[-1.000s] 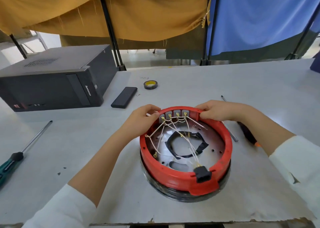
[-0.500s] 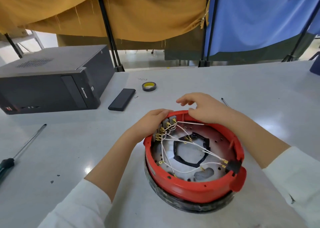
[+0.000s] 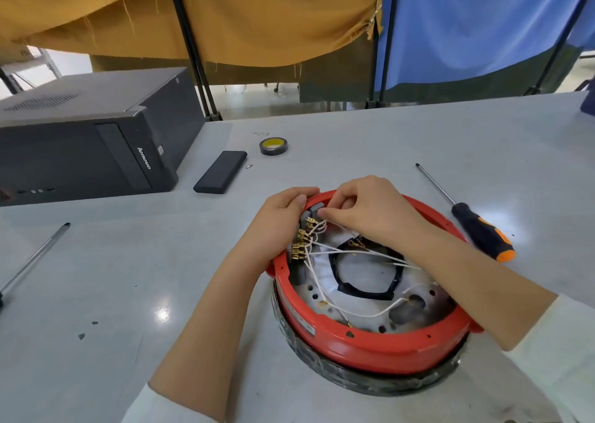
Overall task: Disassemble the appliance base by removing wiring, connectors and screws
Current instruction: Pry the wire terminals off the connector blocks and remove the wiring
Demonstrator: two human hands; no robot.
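The round appliance base (image 3: 370,347) has a red rim and a black bottom and lies upside down on the grey table. Inside it, white wires (image 3: 351,252) run to a row of brass connectors (image 3: 301,244) on grey blocks at the left inner wall. My left hand (image 3: 277,226) grips the red rim beside those blocks, fingers curled over the edge. My right hand (image 3: 363,212) reaches across the base, and its fingertips pinch the topmost connector on the far grey block.
A black-and-orange screwdriver (image 3: 479,231) lies right of the base. A black computer case (image 3: 83,136) stands at far left, with a black slab (image 3: 220,172) and a tape roll (image 3: 273,146) beside it. A loose screw (image 3: 249,166) and another screwdriver shaft (image 3: 32,260) lie on the table.
The base has been turned so the connector row sits at the left. My right hand dropped from the far rim onto the top connector; my left hand stayed on the rim.
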